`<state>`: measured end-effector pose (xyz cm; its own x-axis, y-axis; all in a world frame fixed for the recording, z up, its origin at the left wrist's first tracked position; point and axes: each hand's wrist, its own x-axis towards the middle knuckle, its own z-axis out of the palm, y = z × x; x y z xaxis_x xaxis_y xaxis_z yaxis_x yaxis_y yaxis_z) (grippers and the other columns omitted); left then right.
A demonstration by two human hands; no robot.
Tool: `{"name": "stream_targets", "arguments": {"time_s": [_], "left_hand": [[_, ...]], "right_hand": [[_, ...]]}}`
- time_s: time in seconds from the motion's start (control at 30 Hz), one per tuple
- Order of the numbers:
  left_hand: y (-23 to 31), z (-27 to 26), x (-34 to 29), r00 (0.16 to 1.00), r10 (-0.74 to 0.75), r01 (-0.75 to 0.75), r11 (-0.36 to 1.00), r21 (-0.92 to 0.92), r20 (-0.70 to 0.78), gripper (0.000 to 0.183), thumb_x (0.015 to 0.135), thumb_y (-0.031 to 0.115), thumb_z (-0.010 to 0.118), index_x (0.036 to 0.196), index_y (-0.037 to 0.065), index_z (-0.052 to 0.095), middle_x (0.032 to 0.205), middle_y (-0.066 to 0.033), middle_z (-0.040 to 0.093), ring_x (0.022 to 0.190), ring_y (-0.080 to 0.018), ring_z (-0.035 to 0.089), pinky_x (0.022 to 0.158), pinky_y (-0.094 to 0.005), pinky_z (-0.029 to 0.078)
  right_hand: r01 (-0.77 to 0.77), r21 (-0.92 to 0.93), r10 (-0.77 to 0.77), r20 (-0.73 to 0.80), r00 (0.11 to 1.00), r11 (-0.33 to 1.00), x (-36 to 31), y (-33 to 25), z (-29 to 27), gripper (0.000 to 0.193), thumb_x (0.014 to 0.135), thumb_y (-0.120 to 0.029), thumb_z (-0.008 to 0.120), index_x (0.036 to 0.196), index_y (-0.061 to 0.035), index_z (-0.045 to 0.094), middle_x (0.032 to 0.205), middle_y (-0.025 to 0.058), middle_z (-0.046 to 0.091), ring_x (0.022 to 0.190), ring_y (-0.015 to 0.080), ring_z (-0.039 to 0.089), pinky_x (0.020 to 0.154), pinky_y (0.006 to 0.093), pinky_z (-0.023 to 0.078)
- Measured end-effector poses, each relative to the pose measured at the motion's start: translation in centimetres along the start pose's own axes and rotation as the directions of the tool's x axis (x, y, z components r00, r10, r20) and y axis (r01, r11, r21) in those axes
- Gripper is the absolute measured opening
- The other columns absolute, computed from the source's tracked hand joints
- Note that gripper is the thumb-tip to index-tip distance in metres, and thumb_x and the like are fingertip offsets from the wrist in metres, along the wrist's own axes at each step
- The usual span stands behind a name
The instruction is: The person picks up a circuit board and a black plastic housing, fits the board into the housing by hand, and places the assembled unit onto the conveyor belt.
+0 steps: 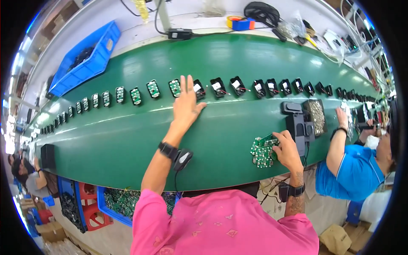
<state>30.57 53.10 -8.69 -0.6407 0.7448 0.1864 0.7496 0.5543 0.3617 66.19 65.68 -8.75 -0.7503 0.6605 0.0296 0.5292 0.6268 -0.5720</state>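
A long row of small black housings runs across the green table. My left hand (185, 102) reaches into it with fingers stretched out and thumb apart. Its fingertips are between a housing fitted with a green circuit board (174, 88) and a black housing with a white piece inside (198, 89), partly covering both. I cannot tell whether they press on either. My right hand (289, 152) is at a loose pile of small green circuit boards (262, 156), its thumb and forefinger closed on the edge of one board (268, 139). Housings left of my left hand show green boards; those to the right show white pieces and wires.
Beside my right hand stand a black device (297, 129) and an open box of small metal parts (315, 117). A co-worker in a blue shirt (355, 170) works at the right. A blue bin (87, 59) sits back left; a blue crate of boards (123, 206) is below the table edge.
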Motion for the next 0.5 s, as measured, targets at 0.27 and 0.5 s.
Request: {"name": "stream_targets", "arguments": {"time_s": [0.27, 0.5], "left_hand": [[-1.4, 0.6, 0.1, 0.995, 0.066, -0.094, 0.830, -0.550, -0.070, 0.068, 0.080, 0.016, 0.076, 0.142, 0.011, 0.048, 0.129, -0.0149, 0.051, 0.100, -0.0318, 0.064, 0.077, -0.0396, 0.058], [1.4, 0.5, -9.8, 0.949, 0.024, 0.315, -0.183, -0.931, 0.316, 0.031, 0.091, 0.013, 0.065, 0.122, 0.010, 0.063, 0.130, -0.0062, 0.051, 0.083, -0.0120, 0.057, 0.056, -0.0212, 0.041]], "right_hand": [[0.109, 0.039, -0.091, -0.321, 0.943, 0.993, 0.8, 1.4, 0.4, 0.016, 0.088, -0.001, 0.065, 0.104, 0.0042, 0.065, 0.082, 0.0099, 0.063, 0.071, 0.0193, 0.063, 0.064, 0.0298, 0.049], [-0.037, 0.896, 0.243, -0.080, 0.967, 0.443, 2.2, -6.4, 2.8, 0.018, 0.094, -0.003, 0.063, 0.109, 0.0056, 0.063, 0.081, 0.0077, 0.067, 0.060, 0.0132, 0.065, 0.053, 0.0234, 0.053]]}}
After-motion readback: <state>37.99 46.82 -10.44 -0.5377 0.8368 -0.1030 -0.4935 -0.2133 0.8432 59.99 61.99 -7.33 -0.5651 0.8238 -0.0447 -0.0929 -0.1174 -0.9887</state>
